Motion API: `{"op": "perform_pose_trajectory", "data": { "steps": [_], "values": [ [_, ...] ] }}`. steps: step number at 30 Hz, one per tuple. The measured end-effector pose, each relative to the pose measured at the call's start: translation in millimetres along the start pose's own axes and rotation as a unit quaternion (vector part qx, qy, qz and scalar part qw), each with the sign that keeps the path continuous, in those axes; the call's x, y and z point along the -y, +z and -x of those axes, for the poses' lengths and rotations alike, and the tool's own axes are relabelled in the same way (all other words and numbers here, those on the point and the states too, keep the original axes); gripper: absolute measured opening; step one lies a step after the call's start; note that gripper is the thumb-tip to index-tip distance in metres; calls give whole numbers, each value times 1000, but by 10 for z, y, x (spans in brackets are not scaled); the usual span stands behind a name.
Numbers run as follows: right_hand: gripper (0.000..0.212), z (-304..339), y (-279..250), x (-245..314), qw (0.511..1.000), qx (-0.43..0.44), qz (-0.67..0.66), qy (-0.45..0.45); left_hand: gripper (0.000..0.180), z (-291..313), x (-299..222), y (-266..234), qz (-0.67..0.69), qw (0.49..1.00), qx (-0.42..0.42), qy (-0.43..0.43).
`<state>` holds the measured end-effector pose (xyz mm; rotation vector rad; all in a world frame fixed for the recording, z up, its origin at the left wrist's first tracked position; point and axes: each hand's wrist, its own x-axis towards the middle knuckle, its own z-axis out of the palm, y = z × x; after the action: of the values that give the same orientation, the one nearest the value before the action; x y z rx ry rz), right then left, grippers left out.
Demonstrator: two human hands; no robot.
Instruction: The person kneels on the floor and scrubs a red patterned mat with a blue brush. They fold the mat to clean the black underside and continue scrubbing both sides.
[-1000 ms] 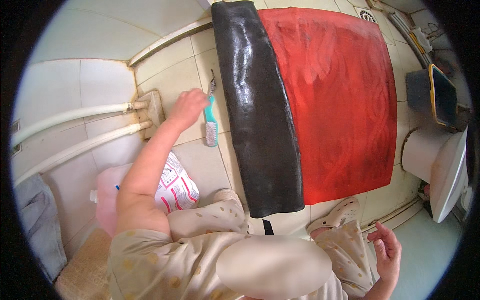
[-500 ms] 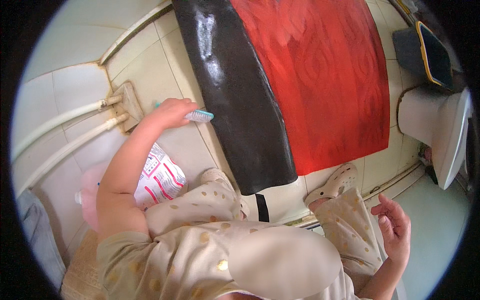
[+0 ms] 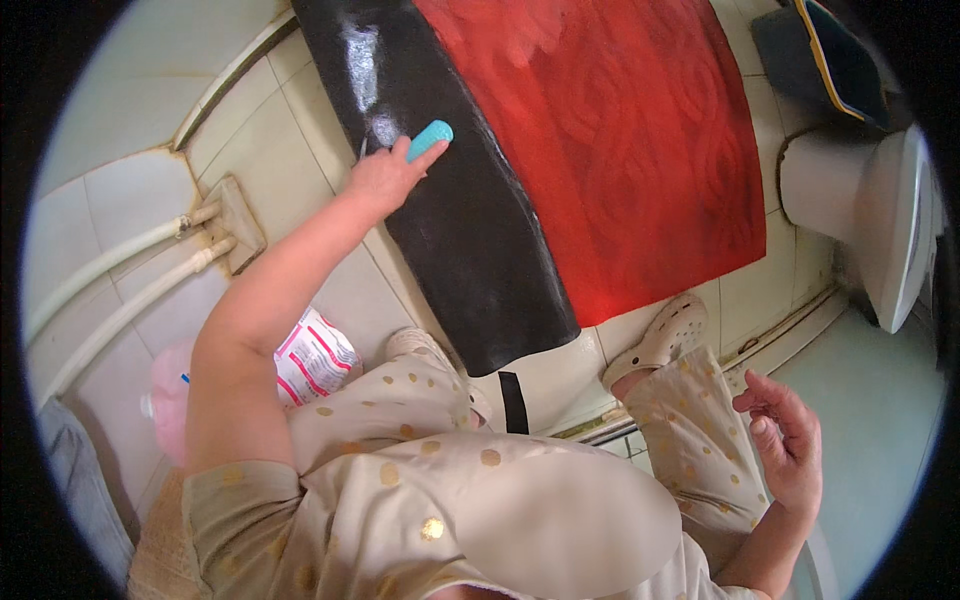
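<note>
A turquoise scrub brush (image 3: 430, 140) is gripped in my left hand (image 3: 385, 180), its back turned up. Hand and brush are over the black section (image 3: 470, 240) of a large red and black mat, just below a whitish wet patch (image 3: 362, 68). Whether the bristles touch the mat is hidden. The red section (image 3: 610, 170) spreads to the right, with a swirling pattern. My right hand (image 3: 785, 435) hovers empty beside my knee, fingers loosely bent and apart from the thumb.
At left stand a pink jug (image 3: 172, 400) and a white and pink bag (image 3: 318, 355), below two wall pipes (image 3: 140, 260). A white toilet (image 3: 860, 200) and a dark bin with a yellow rim (image 3: 815, 60) are at right. A black strip (image 3: 513, 402) lies near my feet.
My left hand has moved forward and right from above the tiles to the black section, turning the brush so its back faces up. My right hand has barely moved.
</note>
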<state>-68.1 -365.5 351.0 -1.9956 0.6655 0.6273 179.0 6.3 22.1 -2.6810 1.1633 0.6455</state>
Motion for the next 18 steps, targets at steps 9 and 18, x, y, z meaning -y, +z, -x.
{"op": "perform_pose_trajectory", "data": {
  "steps": [9,18],
  "values": [
    [50,-38,56,48,1000,21,17,-1,65,101,-1506,232,132,954,36,266],
    [60,-44,95,227,999,-1,23,-22,45,518,-2047,771,130,924,-36,357]
  ]
}}
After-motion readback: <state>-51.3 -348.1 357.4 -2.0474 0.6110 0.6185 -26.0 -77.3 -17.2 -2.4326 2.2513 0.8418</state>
